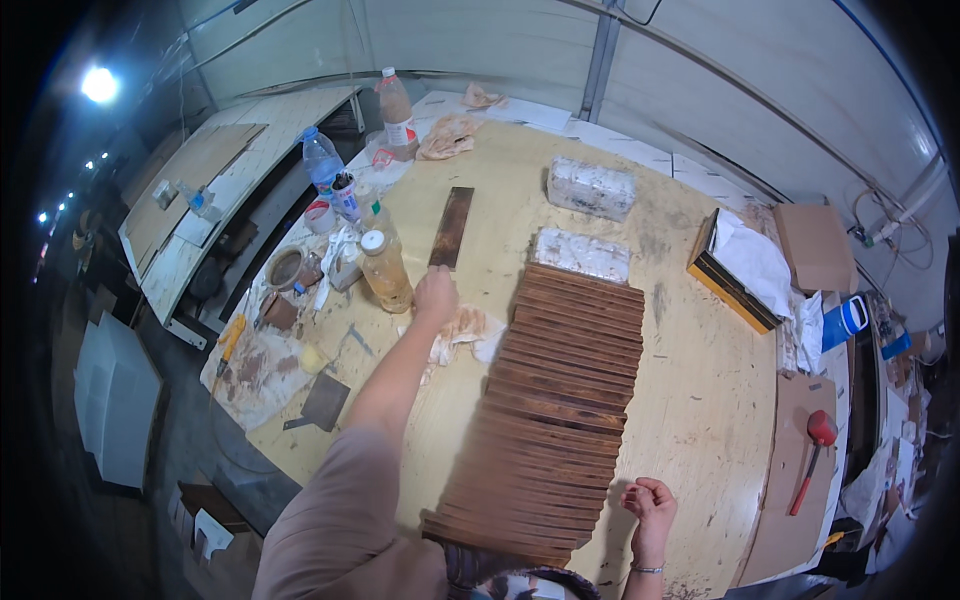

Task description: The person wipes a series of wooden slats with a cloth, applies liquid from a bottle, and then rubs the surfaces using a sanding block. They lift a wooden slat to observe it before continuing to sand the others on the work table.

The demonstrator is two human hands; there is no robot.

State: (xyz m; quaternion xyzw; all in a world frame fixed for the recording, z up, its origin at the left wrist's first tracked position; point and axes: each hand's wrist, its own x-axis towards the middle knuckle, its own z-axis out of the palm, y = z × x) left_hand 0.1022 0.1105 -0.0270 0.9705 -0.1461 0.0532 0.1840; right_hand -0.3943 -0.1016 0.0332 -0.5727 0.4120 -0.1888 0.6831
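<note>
**Left hand (436,296) meets dark strip (454,222) beside a brown row (565,385)**

From the head view, we see the left hand at the near end of the dark strip, which lies over the far part of the desk (700,440), left of the row. The back of the hand hides its fingers, so we cannot tell whether they are clamped on the strip; nor can we tell whether the strip touches the surface. The right hand (653,508), its forearm cut off by the lower edge, is near the row's right side, fingers loosely bent, slightly apart, with nothing visible in them. The row's strips, packed side by side, blur toward us, and clothing covers some of the near end. A wrapped block (581,254) sits at the far end. The left forearm partly hides a stained cloth (468,333). Just left of the left hand, a white-capped bottle (385,272) screens much of a green-capped bottle (379,222). Darkness at the picture's rim swallows the outer room.
</note>
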